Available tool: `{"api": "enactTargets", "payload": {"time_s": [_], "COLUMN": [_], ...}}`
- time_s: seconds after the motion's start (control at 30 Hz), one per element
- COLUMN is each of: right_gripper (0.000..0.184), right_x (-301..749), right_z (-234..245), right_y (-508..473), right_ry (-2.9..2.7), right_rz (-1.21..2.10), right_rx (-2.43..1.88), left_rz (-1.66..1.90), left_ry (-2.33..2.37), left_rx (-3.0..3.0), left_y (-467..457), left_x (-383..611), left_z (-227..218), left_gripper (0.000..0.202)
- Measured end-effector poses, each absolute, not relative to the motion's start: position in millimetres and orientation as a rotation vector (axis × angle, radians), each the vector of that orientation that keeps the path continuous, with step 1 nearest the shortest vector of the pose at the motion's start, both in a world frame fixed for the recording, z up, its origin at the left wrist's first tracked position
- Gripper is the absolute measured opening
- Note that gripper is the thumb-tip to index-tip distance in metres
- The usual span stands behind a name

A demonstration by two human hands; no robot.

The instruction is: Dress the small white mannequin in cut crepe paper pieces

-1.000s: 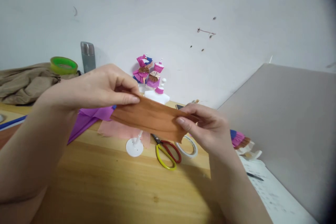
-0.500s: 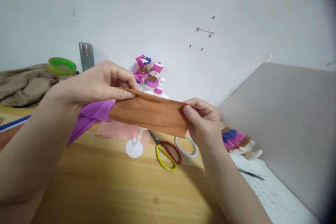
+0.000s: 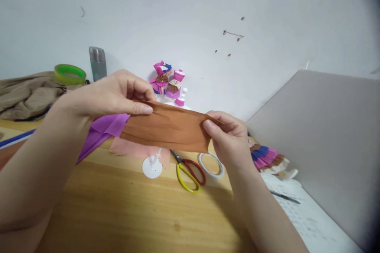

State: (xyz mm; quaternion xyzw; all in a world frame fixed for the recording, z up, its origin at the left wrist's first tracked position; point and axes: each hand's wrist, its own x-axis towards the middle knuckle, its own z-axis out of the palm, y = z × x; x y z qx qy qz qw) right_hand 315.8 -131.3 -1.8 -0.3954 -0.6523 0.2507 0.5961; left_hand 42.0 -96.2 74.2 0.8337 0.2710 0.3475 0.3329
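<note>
Brown crepe strip (image 3: 168, 127), pinched between left hand (image 3: 111, 95), right hand (image 3: 230, 138)

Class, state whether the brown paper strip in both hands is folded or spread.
Folded lengthwise: a crease runs along the brown paper strip, pinched by left hand and right hand.

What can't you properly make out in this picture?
Head view only:
scissors: tips behind the brown paper strip.
white stand: top behind that strip.
printed sheet: marks too small to read.
purple paper: partly covered by the left hand.
</note>
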Motion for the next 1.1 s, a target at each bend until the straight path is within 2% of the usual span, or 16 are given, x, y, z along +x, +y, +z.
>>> {"api": "enactTargets", "payload": {"time_s": [0.3,0.43,0.6,0.7,0.87,1.1], "right_gripper": [0.015,0.015,0.011,0.01,0.011,0.015], "right_x": [312.7,312.4,315.0,316.7,317.2,315.1], "right_z": [1.7,0.4,-0.3,-0.4,0.3,8.9], "right_y": [-139.2,-139.0,-135.4,-132.9,-133.0,-134.9], "right_ry": [-1.524,-1.5,-1.513,-1.532,-1.527,-1.405], "right_rz": [0.463,0.509,0.552,0.569,0.598,0.577], "right_rx": [-0.911,-0.794,-0.725,-0.731,-0.731,-0.735], "left_rz": [1.031,1.116,1.118,1.113,1.124,1.216], "left_ry": [0.779,0.692,0.525,0.483,0.5,0.8], "left_rx": [2.103,2.066,2.017,2.043,2.086,2.076], "left_y": [-97.2,-95.8,-98.4,-98.8,-95.5,-104.5], "left_x": [41.0,38.2,36.0,35.6,35.5,47.8], "left_z": [71.1,67.5,67.7,69.4,66.7,63.5], "left_gripper": [0.01,0.016,0.005,0.013,0.009,0.028]}}
